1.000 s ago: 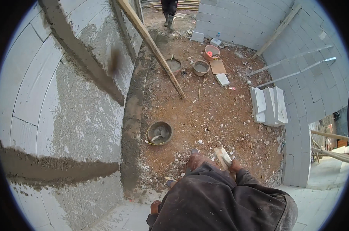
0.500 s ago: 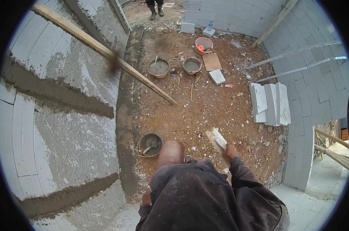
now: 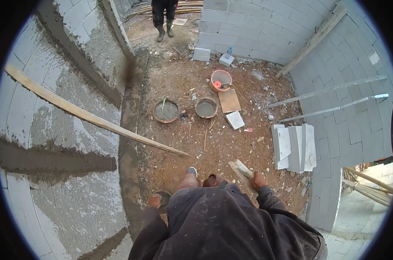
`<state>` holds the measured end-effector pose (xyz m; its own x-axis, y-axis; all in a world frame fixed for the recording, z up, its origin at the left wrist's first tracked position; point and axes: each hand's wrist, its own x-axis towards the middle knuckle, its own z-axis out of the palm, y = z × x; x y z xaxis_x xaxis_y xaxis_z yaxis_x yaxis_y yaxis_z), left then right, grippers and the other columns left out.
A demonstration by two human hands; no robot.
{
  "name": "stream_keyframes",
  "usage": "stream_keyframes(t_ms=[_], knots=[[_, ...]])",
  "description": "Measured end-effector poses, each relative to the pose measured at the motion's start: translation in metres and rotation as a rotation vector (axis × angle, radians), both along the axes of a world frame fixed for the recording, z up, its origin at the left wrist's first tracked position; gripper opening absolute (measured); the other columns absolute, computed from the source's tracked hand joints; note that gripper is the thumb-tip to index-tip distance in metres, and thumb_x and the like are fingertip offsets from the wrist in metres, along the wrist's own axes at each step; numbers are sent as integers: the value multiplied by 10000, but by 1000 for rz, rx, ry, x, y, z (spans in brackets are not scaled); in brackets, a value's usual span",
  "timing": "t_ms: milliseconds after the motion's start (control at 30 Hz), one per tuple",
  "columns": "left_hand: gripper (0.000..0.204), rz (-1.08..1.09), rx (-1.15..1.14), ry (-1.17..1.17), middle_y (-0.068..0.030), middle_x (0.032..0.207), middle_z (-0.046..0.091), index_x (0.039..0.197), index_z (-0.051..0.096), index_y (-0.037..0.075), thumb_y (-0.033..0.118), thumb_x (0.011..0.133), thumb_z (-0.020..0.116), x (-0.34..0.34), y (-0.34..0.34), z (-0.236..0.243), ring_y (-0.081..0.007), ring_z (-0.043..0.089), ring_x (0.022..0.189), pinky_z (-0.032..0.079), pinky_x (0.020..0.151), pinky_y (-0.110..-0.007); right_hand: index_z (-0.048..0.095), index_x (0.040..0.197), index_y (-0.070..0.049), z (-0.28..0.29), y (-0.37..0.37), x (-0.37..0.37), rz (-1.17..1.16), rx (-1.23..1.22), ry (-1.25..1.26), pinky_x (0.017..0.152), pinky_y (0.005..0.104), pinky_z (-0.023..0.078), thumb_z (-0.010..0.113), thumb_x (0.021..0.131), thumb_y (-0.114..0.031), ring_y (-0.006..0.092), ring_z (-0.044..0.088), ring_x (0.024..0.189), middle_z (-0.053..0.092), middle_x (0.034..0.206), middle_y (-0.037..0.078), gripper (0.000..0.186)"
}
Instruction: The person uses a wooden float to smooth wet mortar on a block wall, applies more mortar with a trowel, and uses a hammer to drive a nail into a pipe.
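Observation:
In my right hand point(image 3: 260, 180) is a plastering float point(image 3: 242, 169), a flat, pale board smeared with mortar, held by its back. My fingers are closed round it, and it hangs over the ground to the right of my body. My left hand point(image 3: 154, 200) is low on the left, beside a dark mortar bucket point(image 3: 164, 197) that my body partly covers. Its fingers are too small and hidden to tell whether they grip anything.
A wooden prop point(image 3: 97, 124) slants from the plastered wall point(image 3: 81, 203) to the ground. Ahead stand two mortar tubs point(image 3: 166, 121) and a pink-rimmed bucket point(image 3: 221, 70), near a board point(image 3: 229, 101). White blocks point(image 3: 294, 149) lean at right. A booted person point(image 3: 164, 17) stands far off.
My view has tilted up and turned, and I have stepped, one shoe now showing ahead. My left hand has come forward beside the bucket. The float stays in my right hand.

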<state>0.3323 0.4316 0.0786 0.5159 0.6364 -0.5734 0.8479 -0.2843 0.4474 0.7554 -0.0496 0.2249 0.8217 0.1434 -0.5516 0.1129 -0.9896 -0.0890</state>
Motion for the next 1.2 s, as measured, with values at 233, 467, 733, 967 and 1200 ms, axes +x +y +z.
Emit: stream_keyframes(t_ms=[233,467,733,967,1200], knots=[[592,-319,-132,-54,-214,1297,689,1391,604,55,380,908,715,342,73,89,-370,651,1217,500,1029,-438,701,1160,-81,20,67,154,-58,61,-136,876,589,551,642,848,-208,489,692,1020,719,1058,280,342],[816,-655,-604,-195,-256,1601,393,1537,474,110,556,901,724,563,-29,150,-406,318,1520,289,1227,-508,650,1241,-52,-87,125,336,-65,60,56,941,584,532,645,842,-189,483,672,1086,700,1155,272,422],[549,-743,-329,-294,-145,1611,411,1367,666,209,556,943,655,729,-145,88,-420,204,1561,87,1180,-750,591,1325,-44,-271,211,531,145,-23,33,872,522,589,611,861,-160,421,706,1030,674,1141,243,479],[390,-589,-280,-196,-71,1557,471,1235,742,210,403,896,726,833,-144,25,-353,247,1552,116,1176,-747,590,1336,-30,-412,249,638,168,154,-47,812,525,594,597,859,-124,437,709,963,676,1093,238,486],[378,-448,-363,-231,-70,1545,491,1190,750,148,336,863,728,883,-141,10,-323,265,1549,119,1196,-723,590,1316,10,-515,272,680,51,239,-1,863,539,570,688,850,-196,461,693,1013,676,1089,270,519]])
